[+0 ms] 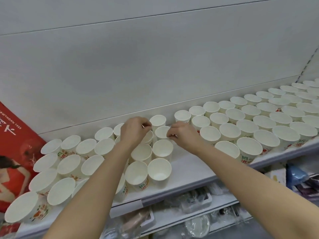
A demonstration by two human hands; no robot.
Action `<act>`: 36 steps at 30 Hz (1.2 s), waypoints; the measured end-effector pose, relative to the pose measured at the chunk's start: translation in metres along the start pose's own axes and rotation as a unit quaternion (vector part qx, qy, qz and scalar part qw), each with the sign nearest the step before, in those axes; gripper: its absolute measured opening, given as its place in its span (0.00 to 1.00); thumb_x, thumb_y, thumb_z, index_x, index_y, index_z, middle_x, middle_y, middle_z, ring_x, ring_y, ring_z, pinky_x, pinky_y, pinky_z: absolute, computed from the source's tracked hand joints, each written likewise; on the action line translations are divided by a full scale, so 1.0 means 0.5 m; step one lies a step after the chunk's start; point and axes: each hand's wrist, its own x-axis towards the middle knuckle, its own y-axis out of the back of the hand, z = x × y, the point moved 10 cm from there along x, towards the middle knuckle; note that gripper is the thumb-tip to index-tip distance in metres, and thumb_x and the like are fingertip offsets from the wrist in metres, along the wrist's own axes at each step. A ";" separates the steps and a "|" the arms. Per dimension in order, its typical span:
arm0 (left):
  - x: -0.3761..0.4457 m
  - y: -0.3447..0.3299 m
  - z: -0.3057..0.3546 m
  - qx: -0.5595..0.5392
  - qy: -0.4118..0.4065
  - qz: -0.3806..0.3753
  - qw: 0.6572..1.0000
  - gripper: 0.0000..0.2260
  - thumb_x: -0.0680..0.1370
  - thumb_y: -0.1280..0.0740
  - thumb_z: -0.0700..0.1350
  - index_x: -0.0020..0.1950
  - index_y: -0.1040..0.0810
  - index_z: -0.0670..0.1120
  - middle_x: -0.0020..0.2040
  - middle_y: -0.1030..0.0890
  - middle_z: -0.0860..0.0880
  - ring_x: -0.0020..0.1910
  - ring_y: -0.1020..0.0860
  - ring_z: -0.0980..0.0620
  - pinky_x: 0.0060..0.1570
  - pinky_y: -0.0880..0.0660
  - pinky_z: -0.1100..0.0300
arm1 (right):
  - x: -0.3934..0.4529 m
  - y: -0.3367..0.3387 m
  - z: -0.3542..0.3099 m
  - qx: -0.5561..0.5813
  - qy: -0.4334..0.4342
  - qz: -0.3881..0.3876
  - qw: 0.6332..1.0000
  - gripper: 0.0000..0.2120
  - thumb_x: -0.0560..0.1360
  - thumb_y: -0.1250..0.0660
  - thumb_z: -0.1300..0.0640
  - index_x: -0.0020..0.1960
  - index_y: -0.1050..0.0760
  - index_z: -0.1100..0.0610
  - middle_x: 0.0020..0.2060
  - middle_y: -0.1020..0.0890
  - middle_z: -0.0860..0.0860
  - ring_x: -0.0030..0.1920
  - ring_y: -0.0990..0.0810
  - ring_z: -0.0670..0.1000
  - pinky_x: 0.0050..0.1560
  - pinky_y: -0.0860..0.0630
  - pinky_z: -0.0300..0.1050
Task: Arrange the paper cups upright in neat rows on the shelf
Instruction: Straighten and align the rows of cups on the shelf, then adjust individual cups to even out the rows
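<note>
Overhead, two bare hands reach over a white shelf (189,168) crowded with upright paper cups (229,131). Left hand (135,131) pinches one cup's rim; right hand (185,135) pinches a middle cup (162,132) near the back.

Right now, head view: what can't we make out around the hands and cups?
- Cup under the left hand: mostly covered by the hand, so the grip is unclear.
- Right hand fingertips at the rim of a cup: too small and blurred to confirm a pinch.
- Cups beneath the left forearm: partly hidden.
- Rows at the right: cut off by the frame edge.
- Print on the cups: too blurred to read.
- Goods on the lower shelf: blurred.
</note>
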 end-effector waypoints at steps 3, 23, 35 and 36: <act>0.031 -0.022 0.000 0.013 0.002 -0.007 1.000 0.06 0.73 0.29 0.48 0.49 0.16 0.55 0.48 0.16 0.56 0.50 0.21 0.52 0.44 0.27 0.58 | -0.007 0.035 0.032 -0.018 -0.016 0.016 1.000 0.04 0.69 0.29 0.61 0.40 0.19 0.53 0.36 0.19 0.49 0.39 0.23 0.54 0.30 0.26 0.50; 0.082 -0.115 0.074 0.090 -0.021 -0.053 0.994 0.06 0.74 0.31 0.44 0.47 0.16 0.52 0.48 0.17 0.51 0.50 0.21 0.47 0.41 0.29 0.58 | -0.024 0.062 0.113 -0.097 0.012 -0.031 0.995 0.12 0.59 0.26 0.68 0.30 0.24 0.54 0.26 0.23 0.48 0.32 0.26 0.55 0.34 0.38 0.42; 0.010 -0.021 0.051 0.005 -0.020 -0.031 0.999 0.03 0.72 0.27 0.50 0.45 0.16 0.56 0.43 0.18 0.59 0.42 0.22 0.57 0.42 0.26 0.58 | -0.019 0.037 0.090 -0.098 0.005 -0.061 0.993 0.09 0.70 0.31 0.57 0.50 0.19 0.53 0.43 0.18 0.51 0.50 0.25 0.56 0.47 0.36 0.47; 0.000 -0.020 0.048 0.004 -0.018 -0.041 0.999 0.03 0.72 0.27 0.49 0.45 0.16 0.56 0.43 0.17 0.59 0.42 0.21 0.57 0.43 0.24 0.57 | -0.015 0.031 0.091 -0.110 0.002 -0.074 0.991 0.07 0.71 0.32 0.57 0.49 0.19 0.53 0.43 0.18 0.51 0.51 0.26 0.56 0.45 0.39 0.46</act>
